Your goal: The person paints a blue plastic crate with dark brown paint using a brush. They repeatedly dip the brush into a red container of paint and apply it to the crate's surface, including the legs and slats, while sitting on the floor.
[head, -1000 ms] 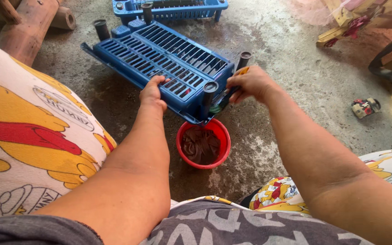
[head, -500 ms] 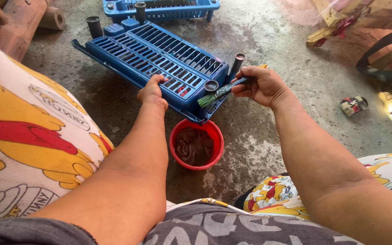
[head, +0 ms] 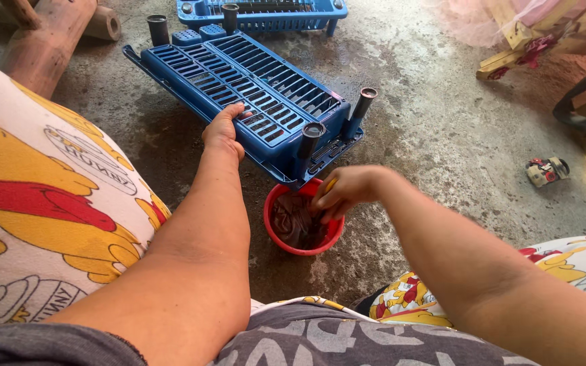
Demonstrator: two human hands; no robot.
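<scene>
Rough grey concrete floor (head: pixel 435 129) fills the scene, damp and stained near its middle. On it lies a blue slatted plastic rack (head: pixel 239 81), turned upside down so that its dark tubular legs (head: pixel 310 135) stick upward; it runs from far left toward the near centre, and its near corner hangs over the red bowl (head: pixel 286 245).

At the rack's near left edge the left hand (head: pixel 224 129) rests, fingers curled over the rim and onto the slats, closed around that edge and holding it. The forearm comes up from the near side.

Just near of the rack's corner, the red bowl sits on the floor with dark brownish liquid inside. Over the right part of the bowl the right hand (head: pixel 346 193) is lowered, its fingers pinched together around a thin yellowish handle (head: pixel 329 185). The lower end of that tool goes down into the bowl behind the fingers and cannot be made out. So the tool lies inside the pinch, with the bowl directly beneath the hand and the rack corner just beyond it.

Farther off, a second blue rack (head: pixel 266 13) stands at the far edge. A small crushed can (head: pixel 546 171) lies to the right. Cartoon-printed cloth (head: pixel 35 196) covers the knee at near left.
</scene>
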